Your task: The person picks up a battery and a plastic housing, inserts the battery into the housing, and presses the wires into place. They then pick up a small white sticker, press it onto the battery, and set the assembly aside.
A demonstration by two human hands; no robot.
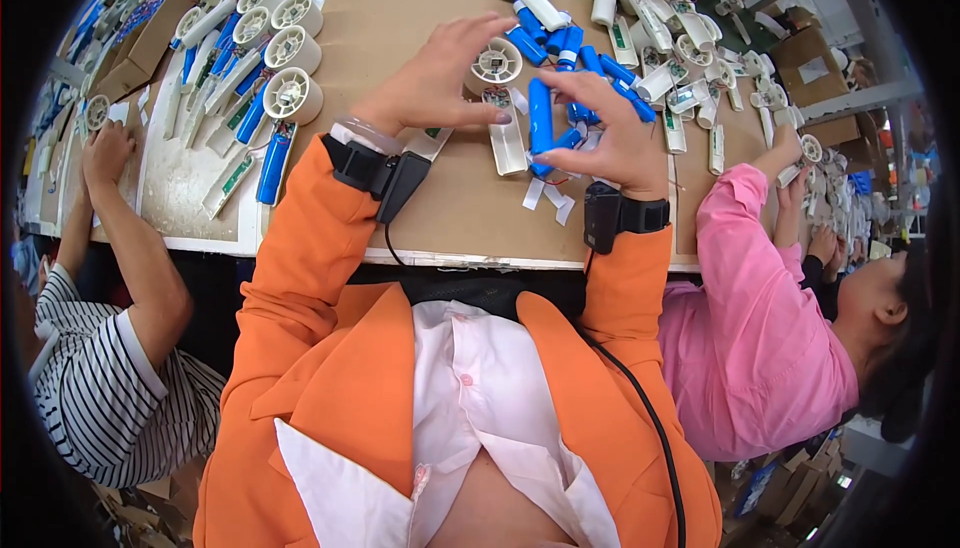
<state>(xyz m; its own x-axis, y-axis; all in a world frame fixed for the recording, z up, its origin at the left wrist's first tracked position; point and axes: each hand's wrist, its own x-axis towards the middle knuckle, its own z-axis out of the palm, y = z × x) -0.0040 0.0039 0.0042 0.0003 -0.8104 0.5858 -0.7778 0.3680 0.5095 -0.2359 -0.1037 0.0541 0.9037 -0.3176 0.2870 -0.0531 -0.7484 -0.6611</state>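
My left hand [430, 78] reaches over a white plastic housing, its fingers and thumb spread around the round head [497, 62]. The thumb passes over the top of the housing's open trough-shaped handle [506, 140], where a small circuit board shows. I cannot tell whether the hand touches the housing. In my right hand [618, 133] a blue cylindrical battery [540, 116] stands lengthwise between forefinger and thumb. Behind that hand lie several more blue batteries [525, 45], partly hidden by the fingers. A few white paper scraps [550, 198] lie below the right thumb.
White housings with round heads [291, 95] and blue batteries [275, 163] line the left of the brown board [390, 8]. More white parts [665, 23] pile up at the far right. One co-worker in stripes [120, 368] sits left, another in pink [760, 318] right.
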